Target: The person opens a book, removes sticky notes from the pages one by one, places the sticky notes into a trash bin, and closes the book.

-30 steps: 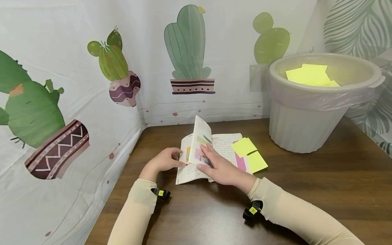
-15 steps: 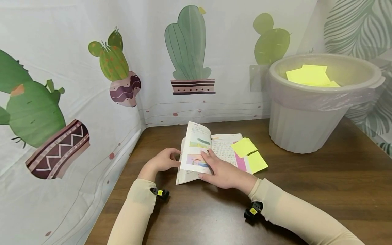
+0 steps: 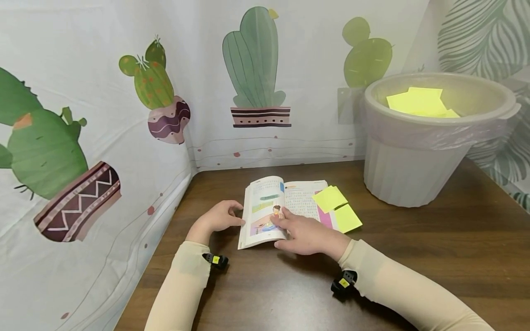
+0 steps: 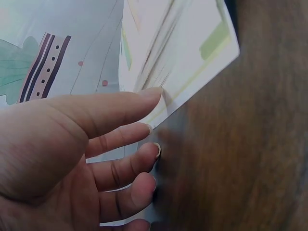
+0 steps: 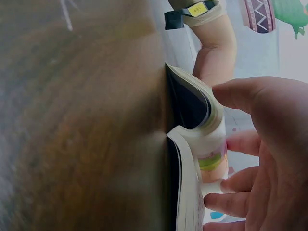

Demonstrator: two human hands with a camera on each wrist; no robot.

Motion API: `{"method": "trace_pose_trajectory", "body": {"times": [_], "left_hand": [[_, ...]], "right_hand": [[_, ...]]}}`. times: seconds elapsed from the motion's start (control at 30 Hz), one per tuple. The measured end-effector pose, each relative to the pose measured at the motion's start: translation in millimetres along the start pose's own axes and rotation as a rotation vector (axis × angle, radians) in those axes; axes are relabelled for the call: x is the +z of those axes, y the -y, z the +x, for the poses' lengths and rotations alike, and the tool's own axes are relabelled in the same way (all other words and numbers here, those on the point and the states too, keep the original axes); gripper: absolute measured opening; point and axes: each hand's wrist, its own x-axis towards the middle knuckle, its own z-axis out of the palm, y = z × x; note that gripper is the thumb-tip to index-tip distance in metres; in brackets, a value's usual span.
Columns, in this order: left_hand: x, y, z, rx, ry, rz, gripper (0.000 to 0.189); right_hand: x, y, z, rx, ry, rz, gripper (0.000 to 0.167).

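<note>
Open illustrated book (image 3: pixel 265 207) lies on the dark wood-grain table (image 3: pixel 269 289), in front of the white backdrop cloth (image 3: pixel 314 55) printed with potted cacti. Its left page curves up toward the spine and carries a cartoon figure; the right page shows rows of small print and a pink side panel.

Left hand (image 3: pixel 221 216): at the book's left edge, fingers loosely bent and spread, thumb tip against the page edges. Contact of the other fingertips cannot be told.

Right hand (image 3: pixel 304 233): wide, fingers extended across the spine onto the left page, thumb apart from them near the lower edge.

Upper yellow sticky notes (image 3: pixel 330 198) overlap the right page's outer edge; a lower yellow sticky note (image 3: pixel 347 219) sits just below them, reaching past the page.

Pale waste bin (image 3: pixel 414 170) stands upright at the far right of the table, its translucent liner (image 3: pixel 430 135) folded over the rim. More yellow notes (image 3: pixel 416 101) show inside.

Both cream sleeves (image 3: pixel 178 285) end at black wrist cameras (image 3: pixel 219 261).
</note>
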Motion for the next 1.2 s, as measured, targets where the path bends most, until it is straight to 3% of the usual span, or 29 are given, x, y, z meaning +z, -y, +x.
{"method": "trace_pose_trajectory", "body": {"times": [0.23,0.47,0.67,0.87,1.2], "left_hand": [[1.3,-1.8,-0.2,0.002,0.006,0.005,0.047],[2.9,-7.1,1.0,0.074,0.016,-0.011,0.029],[5.2,-12.4,0.5,0.085,-0.003,-0.018,0.017],[8.4,-15.6,-0.1,0.105,-0.039,-0.020,0.018],[12.0,-33.8,-3.7,0.165,-0.045,0.001,0.010]], "right_hand": [[-3,-3,-1.8,-0.004,0.024,0.006,0.065],[-5,-6,-3.4,-0.025,0.044,0.020,0.066],[-4,-8,-3.7,-0.048,0.044,0.015,0.069],[-3,-8,-3.7,-0.060,0.030,-0.005,0.070],[-4,-7,-4.8,-0.066,0.017,-0.022,0.070]]}}
